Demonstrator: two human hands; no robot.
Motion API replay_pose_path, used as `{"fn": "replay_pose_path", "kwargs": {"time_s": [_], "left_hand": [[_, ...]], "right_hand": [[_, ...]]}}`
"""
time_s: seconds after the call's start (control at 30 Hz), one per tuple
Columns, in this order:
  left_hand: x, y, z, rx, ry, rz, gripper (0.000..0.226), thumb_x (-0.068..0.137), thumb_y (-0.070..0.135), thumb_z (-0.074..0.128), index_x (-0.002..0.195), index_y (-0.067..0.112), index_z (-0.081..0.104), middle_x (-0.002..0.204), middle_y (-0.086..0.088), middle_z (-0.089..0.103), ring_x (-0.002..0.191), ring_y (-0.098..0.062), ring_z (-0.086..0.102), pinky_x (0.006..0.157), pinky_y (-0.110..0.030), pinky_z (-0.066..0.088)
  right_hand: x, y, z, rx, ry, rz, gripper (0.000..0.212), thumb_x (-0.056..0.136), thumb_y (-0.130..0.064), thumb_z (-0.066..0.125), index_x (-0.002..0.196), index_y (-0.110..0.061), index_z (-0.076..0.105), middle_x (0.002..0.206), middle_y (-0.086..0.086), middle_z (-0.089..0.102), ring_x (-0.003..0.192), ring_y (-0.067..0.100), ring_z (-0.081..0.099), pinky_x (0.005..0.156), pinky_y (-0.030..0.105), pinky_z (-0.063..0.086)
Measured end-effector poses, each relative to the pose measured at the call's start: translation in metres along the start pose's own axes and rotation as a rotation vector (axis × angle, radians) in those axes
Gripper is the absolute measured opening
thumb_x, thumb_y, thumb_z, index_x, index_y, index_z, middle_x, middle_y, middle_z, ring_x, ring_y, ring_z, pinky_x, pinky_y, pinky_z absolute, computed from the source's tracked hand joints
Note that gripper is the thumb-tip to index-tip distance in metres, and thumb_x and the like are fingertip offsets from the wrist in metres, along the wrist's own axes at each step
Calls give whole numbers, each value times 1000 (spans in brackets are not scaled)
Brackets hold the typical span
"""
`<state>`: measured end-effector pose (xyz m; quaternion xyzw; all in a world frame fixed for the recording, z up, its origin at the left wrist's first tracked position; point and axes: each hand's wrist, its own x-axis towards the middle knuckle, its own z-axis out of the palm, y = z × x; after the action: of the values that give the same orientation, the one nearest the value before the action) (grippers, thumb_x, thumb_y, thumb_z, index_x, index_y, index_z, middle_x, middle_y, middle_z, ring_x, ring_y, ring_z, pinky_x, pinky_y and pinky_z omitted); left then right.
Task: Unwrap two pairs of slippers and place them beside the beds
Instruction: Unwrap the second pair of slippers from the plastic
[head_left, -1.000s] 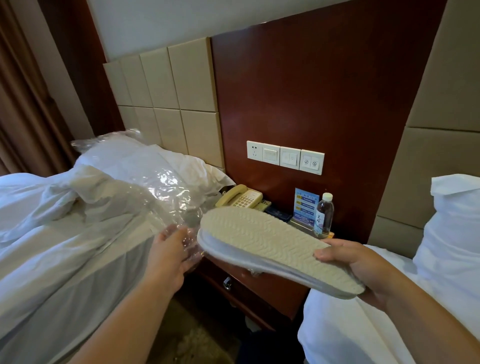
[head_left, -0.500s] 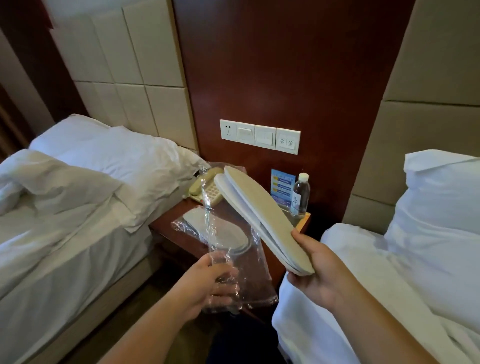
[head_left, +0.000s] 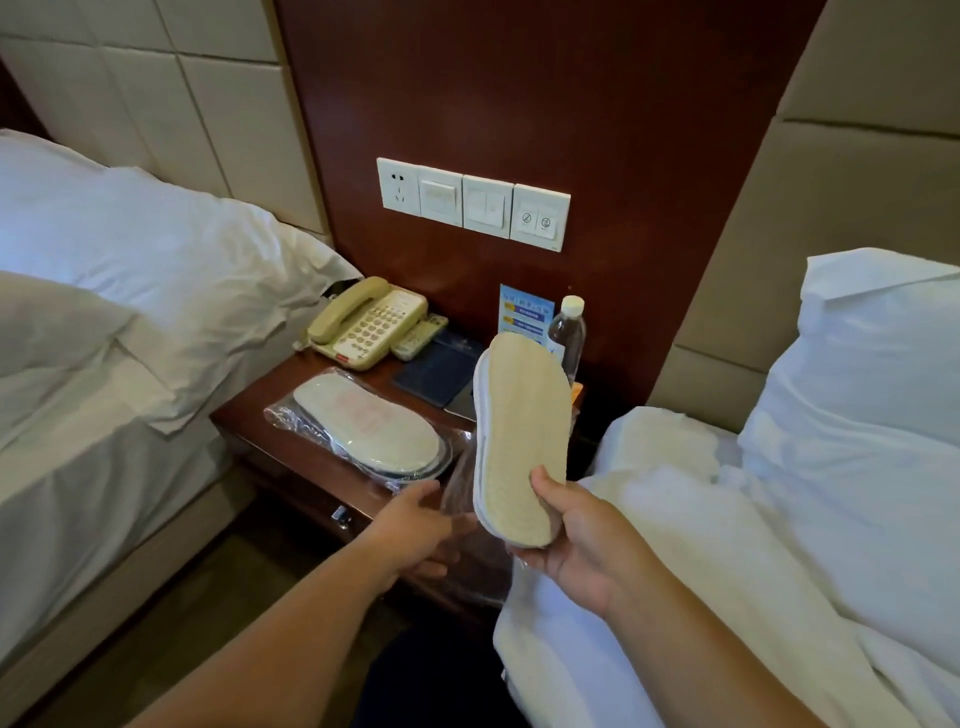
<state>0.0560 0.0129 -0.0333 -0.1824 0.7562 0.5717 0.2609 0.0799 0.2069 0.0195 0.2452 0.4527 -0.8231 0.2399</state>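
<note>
My right hand (head_left: 576, 530) grips the heel end of an unwrapped pair of white slippers (head_left: 519, 431), stacked and held upright with a beige sole facing me, over the gap beside the right bed (head_left: 691, 525). My left hand (head_left: 415, 525) reaches forward with its fingers stretched out against the empty clear wrapper (head_left: 460, 493), which lies at the nightstand's front edge behind the slippers. A second pair of slippers (head_left: 369, 426), still sealed in clear plastic, lies flat on the dark wooden nightstand (head_left: 244, 415).
On the nightstand stand a beige telephone (head_left: 363, 322), a remote (head_left: 418, 338), a dark folder (head_left: 441, 374), a blue card (head_left: 522, 312) and a water bottle (head_left: 567, 332). The left bed (head_left: 78, 374) has rumpled white linen. Carpeted floor (head_left: 249, 587) runs between the beds.
The view has moved closer to the nightstand. My right hand turned the slippers upright. My left hand brought the empty wrapper down to the nightstand's edge and its fingers have opened.
</note>
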Motion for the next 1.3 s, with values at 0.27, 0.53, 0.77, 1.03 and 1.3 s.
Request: {"fn": "replay_pose_path", "kwargs": {"time_s": [0.27, 0.53, 0.77, 1.03, 1.3], "left_hand": [[21, -12, -21, -1, 122, 33, 80, 76, 47, 79, 144, 27, 42, 116, 7, 68, 96, -16, 70, 83, -41, 60], [-1, -20, -62, -33, 200, 76, 39, 87, 42, 71, 123, 34, 59, 108, 13, 67, 95, -8, 64, 68, -28, 53], [-32, -38, -89, -68, 182, 96, 35, 92, 37, 68, 124, 35, 56, 109, 15, 64, 99, -10, 67, 74, -27, 52], [-52, -64, -126, 137, 206, 168, 31, 90, 45, 66, 119, 47, 55, 108, 18, 67, 83, -2, 70, 61, -12, 54], [-59, -82, -165, 81, 268, 121, 27, 91, 44, 66, 116, 47, 56, 109, 16, 67, 89, -18, 72, 65, -33, 61]], "right_hand": [[70, 26, 2, -128, 247, -35, 27, 95, -25, 61, 117, -13, 51, 112, 11, 66, 96, 30, 66, 63, 43, 60], [82, 52, 4, -1314, 542, -420, 83, 89, -27, 53, 153, -37, 1, 145, 13, 27, 126, 31, 41, 104, 38, 38], [87, 50, 27, -1767, 513, -573, 69, 85, -28, 54, 148, -34, 25, 155, 6, 14, 133, 31, 28, 106, 44, 31], [135, 22, 90, -1504, 207, -594, 70, 88, -42, 65, 148, -20, 36, 154, 5, 31, 140, 24, 33, 113, 39, 30], [183, 19, 132, -1984, 289, -239, 119, 64, -70, 66, 155, -25, 3, 156, 5, 32, 147, 31, 16, 113, 59, 5]]}}
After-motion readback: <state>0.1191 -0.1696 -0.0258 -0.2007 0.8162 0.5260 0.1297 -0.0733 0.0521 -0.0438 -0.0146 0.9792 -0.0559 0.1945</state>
